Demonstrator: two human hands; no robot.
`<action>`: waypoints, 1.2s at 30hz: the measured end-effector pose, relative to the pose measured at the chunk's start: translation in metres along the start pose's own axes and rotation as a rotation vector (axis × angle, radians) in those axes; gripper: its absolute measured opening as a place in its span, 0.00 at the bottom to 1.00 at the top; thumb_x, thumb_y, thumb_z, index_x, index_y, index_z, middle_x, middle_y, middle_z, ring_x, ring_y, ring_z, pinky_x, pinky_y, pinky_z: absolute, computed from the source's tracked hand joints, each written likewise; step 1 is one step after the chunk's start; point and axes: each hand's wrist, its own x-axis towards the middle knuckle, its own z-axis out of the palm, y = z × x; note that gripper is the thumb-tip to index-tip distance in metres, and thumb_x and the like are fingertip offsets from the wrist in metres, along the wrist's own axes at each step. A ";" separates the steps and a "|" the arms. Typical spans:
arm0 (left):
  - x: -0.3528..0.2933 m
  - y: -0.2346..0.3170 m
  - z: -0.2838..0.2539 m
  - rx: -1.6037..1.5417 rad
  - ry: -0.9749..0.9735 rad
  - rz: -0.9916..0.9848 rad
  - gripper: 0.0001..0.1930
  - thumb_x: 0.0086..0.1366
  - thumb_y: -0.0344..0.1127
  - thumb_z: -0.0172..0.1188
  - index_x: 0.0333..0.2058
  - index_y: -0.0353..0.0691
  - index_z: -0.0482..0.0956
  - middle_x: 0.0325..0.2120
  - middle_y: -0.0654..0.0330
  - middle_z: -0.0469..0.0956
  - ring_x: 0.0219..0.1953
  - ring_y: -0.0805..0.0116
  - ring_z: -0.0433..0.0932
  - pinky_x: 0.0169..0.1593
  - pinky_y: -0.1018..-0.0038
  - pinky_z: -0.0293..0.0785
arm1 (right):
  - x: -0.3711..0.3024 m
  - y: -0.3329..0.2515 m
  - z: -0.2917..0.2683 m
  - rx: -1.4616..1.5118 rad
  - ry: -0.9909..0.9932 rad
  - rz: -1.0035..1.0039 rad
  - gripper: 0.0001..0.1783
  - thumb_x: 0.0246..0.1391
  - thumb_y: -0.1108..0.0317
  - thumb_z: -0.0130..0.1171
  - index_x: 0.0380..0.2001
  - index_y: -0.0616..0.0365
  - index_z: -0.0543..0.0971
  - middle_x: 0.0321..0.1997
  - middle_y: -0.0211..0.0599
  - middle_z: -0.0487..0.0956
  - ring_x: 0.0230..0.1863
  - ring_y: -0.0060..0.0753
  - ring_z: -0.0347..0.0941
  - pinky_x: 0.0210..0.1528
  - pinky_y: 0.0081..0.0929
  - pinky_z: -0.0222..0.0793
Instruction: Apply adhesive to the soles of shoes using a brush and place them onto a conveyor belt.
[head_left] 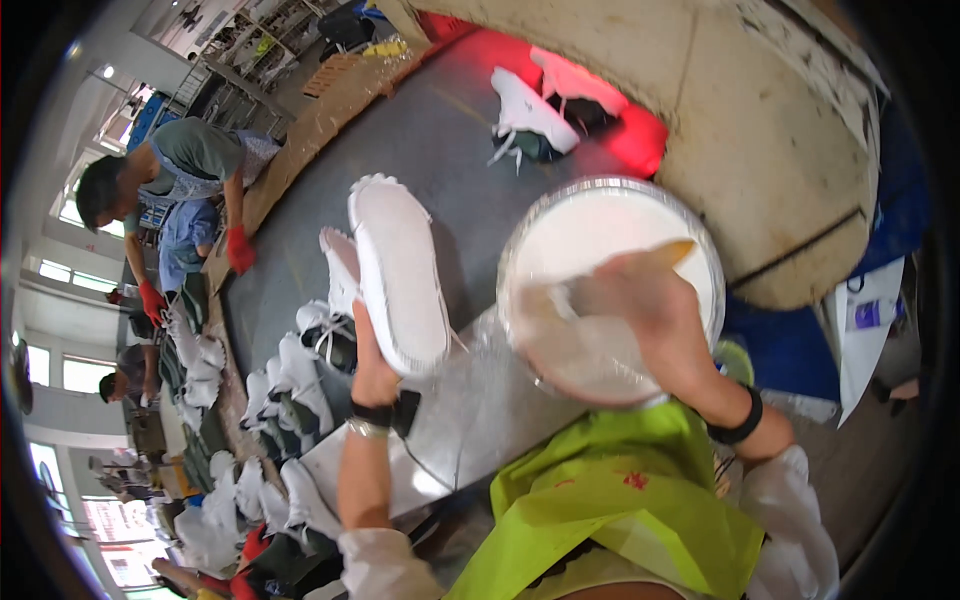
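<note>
My left hand [373,368] grips a white shoe upper [405,280], its flat, stitched-edged underside turned toward me. Close behind it is another white shoe upper [340,268]; whether my hand holds that one too is hidden. Over a round tub [716,290] of white liquid [590,225], my right hand [655,315] closes around what looks like a brush with a tan handle end [674,253]. Motion smears the fingers and the far end of that brush. Clear film covers the tub's rim.
White uppers on dark lasts [290,385] crowd the left side. A pair of white shoes [535,115] lies under red light at the far end of the dark belt [440,120]. Across it, a co-worker in red gloves [240,250] handles shoes. A beige panel [770,130] borders the right.
</note>
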 end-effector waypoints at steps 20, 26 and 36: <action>0.236 0.019 -0.047 1.627 0.784 0.385 0.41 0.54 0.54 0.62 0.52 0.21 0.62 0.43 0.35 0.75 0.51 0.37 0.72 0.54 0.56 0.68 | 0.035 0.004 -0.042 -0.270 0.118 0.215 0.08 0.61 0.75 0.50 0.41 0.65 0.74 0.39 0.34 0.74 0.39 0.22 0.69 0.43 0.21 0.65; 0.072 0.098 -0.147 1.449 1.108 -0.093 0.58 0.42 0.69 0.67 0.57 0.22 0.59 0.59 0.37 0.60 0.62 0.43 0.60 0.64 0.55 0.54 | 0.031 -0.020 -0.015 -0.224 0.062 0.151 0.10 0.62 0.71 0.50 0.42 0.67 0.73 0.37 0.35 0.72 0.33 0.24 0.68 0.39 0.22 0.65; 0.113 0.096 -0.222 1.297 0.960 -0.275 0.54 0.40 0.59 0.67 0.61 0.31 0.57 0.57 0.42 0.67 0.61 0.47 0.66 0.62 0.55 0.61 | 0.019 -0.014 -0.020 -0.138 0.116 0.234 0.11 0.63 0.69 0.50 0.45 0.65 0.73 0.35 0.35 0.75 0.31 0.22 0.68 0.35 0.22 0.65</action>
